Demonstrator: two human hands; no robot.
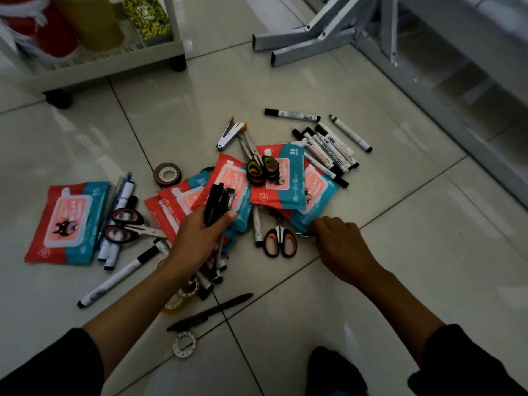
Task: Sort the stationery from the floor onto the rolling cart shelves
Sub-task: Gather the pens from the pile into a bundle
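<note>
Step in hand, as judged: gathering pens from the floor pile, ahead of any transfer to the cart.

Left hand (200, 235), centre of frame: fingers curled tight around a bundle of dark pens (218, 202), thumb laid across the front, tips standing upward above the fist. Gripping, firmly by the look of it.

Right hand (340, 244), right of centre: knuckles up, fingers bent downward at the floor, fingertips at a small metallic item (303, 234) just beside the orange-handled scissors (280, 242) and the edge of a wipes pack (314, 192). Fingertips hidden under the hand; cannot tell whether pinching or merely touching, nor what the item is.

Task goods: spread over the tiled floor (400, 252) mid-frame, comprising wipes packs, white markers (328, 147), tape rolls (167, 174), a stapler (228, 132) and further scissors. Cart (114, 61) at upper left, lowest shelf partly filled.

Next move, as judged: secure the small item, then carry the bundle up-left to the cart without spilling pens from an already full fist.
</note>
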